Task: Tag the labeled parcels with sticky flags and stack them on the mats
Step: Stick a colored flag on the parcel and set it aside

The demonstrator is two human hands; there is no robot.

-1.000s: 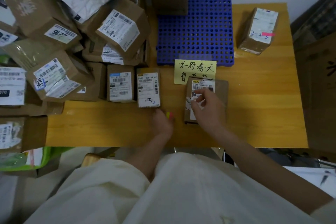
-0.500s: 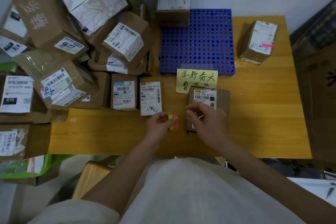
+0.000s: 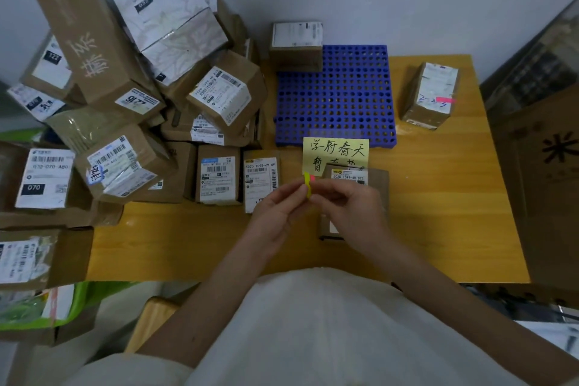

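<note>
A small pad of yellow and pink sticky flags (image 3: 308,185) is held above the table. My left hand (image 3: 275,213) pinches its lower end. My right hand (image 3: 351,213) has thumb and forefinger closed on the pad from the right. Under my right hand lies a flat brown parcel (image 3: 376,177) with a white label, partly hidden. A blue perforated mat (image 3: 335,100) lies behind it, with one labelled box (image 3: 296,41) on its far left corner. A box with a pink flag (image 3: 430,95) stands at the right of the mat.
A yellow handwritten note (image 3: 335,152) lies between the mat and the parcel. A tall heap of labelled cartons (image 3: 125,88) fills the left side. Two small parcels (image 3: 238,175) lie in a row left of my hands. A dark carton (image 3: 545,166) flanks the wooden table (image 3: 445,213) on the right.
My left hand rose from the table edge with the flag pad. My right hand left the parcel's label and came over to pinch the pad. The view tilted upward.
</note>
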